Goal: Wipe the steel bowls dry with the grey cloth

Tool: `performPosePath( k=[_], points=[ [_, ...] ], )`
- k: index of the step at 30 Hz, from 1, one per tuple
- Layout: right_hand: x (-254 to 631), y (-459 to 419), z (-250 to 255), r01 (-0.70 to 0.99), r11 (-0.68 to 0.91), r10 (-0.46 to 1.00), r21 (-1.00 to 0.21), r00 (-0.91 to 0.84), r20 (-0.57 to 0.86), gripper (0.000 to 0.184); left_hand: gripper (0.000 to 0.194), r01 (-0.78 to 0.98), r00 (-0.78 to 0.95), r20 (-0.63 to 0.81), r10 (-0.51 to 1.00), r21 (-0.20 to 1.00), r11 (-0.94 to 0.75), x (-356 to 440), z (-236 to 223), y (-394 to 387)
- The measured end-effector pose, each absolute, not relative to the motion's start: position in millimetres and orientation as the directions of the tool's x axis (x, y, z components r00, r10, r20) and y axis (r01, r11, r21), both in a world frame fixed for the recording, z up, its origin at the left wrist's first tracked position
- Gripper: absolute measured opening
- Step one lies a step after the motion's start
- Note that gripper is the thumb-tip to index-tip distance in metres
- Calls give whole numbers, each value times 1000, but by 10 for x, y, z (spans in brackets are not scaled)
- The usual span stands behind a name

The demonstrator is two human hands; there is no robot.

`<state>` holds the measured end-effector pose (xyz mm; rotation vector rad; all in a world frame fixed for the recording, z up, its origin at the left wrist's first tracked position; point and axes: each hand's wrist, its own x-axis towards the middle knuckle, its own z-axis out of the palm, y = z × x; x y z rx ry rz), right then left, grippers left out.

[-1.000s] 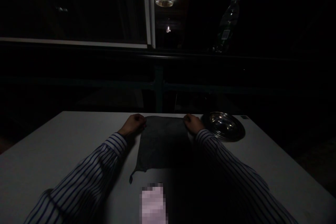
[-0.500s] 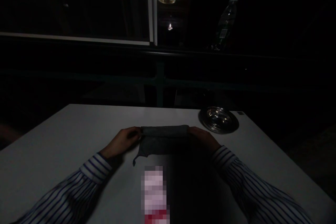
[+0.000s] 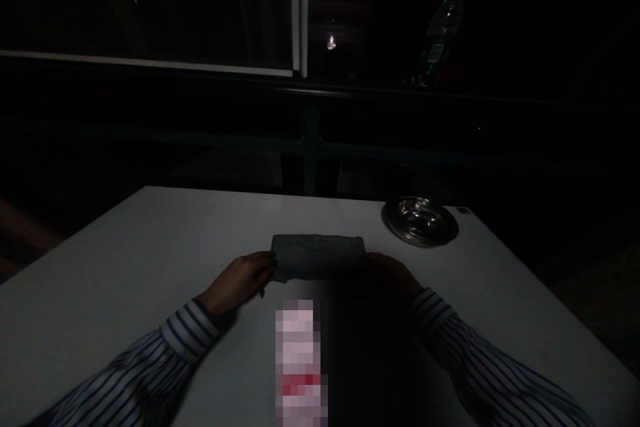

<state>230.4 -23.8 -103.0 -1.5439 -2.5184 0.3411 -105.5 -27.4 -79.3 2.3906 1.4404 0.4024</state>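
Note:
A grey cloth (image 3: 317, 257) lies folded into a narrow strip on the white table, its long side running left to right. My left hand (image 3: 240, 280) pinches the strip's left end, and a bit of the cloth's hanging loop shows below those fingers. At the right end, my right hand (image 3: 395, 273) has its fingers closed on the cloth; deep shadow covers much of that hand and the cloth's lower right part.
A shiny metal bowl (image 3: 420, 220) stands near the table's (image 3: 210, 220) far right corner. A pixelated pink-and-red patch (image 3: 300, 360) lies in front of the cloth. Beyond the table are a dark railing (image 3: 310, 147) and a tilted plastic bottle (image 3: 443, 33).
The upper fold of the cloth has come down toward me, covering most of the lower layer. Both hands moved slightly nearer with it. The view has shifted a little.

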Motion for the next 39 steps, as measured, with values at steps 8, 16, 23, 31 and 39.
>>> performPosePath(
  k=[8, 16, 23, 31, 39],
  points=[
    [2234, -209, -1065, 881, 419, 899, -220, -436, -32, 35, 33, 840, 483, 69, 873, 247, -484, -1045, -894, -287],
    [2266, -240, -1053, 886, 436, 892, -155, -449, -54, 35, 38, 840, 520, 39, 853, 158, -519, -1070, -876, -326],
    [2224, -272, -1040, 868, 488, 869, -93, -493, -40, 29, 42, 887, 419, 170, 892, 135, -442, -961, -910, -309],
    [2174, -111, -956, 875, 476, 877, -86, -465, 118, 38, 51, 921, 315, 219, 923, 163, -353, -759, -923, -126],
    [2062, 392, -1101, 913, 337, 940, -229, -316, 126, 41, 53, 916, 109, 45, 993, 383, -117, -574, -865, 345]
  ],
)
